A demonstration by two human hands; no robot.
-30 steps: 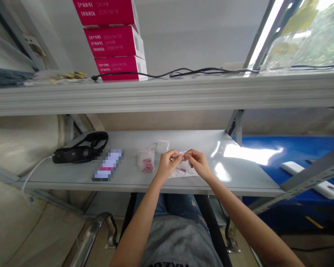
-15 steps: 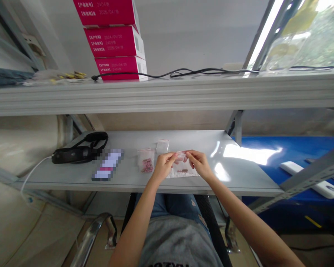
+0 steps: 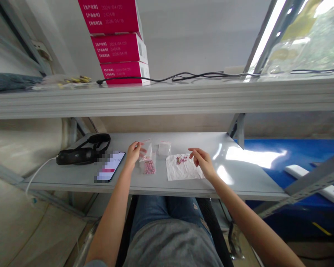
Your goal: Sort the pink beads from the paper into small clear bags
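Observation:
My left hand (image 3: pixel 133 152) pinches a small clear plastic bag (image 3: pixel 147 150) above a pile of clear bags holding pink beads (image 3: pixel 148 165). My right hand (image 3: pixel 200 159) hovers with loosely spread fingers, holding nothing, over the right side of a white paper sheet (image 3: pixel 183 167). A few pink beads (image 3: pixel 180 160) lie loose on the sheet near its far edge. Another small clear bag (image 3: pixel 164 148) lies just beyond the sheet on the grey shelf (image 3: pixel 239 174).
A phone (image 3: pixel 110 166) lies left of the bags, with a black strapped device (image 3: pixel 82 153) and white cable behind it. Red boxes (image 3: pixel 119 46) and a black cable (image 3: pixel 183 76) sit on the upper shelf. A blue surface with a white object (image 3: pixel 317 181) lies to the right.
Both hands were together on a small bag over the paper. My left hand has moved left with a small bag to the bag pile; my right hand has let go.

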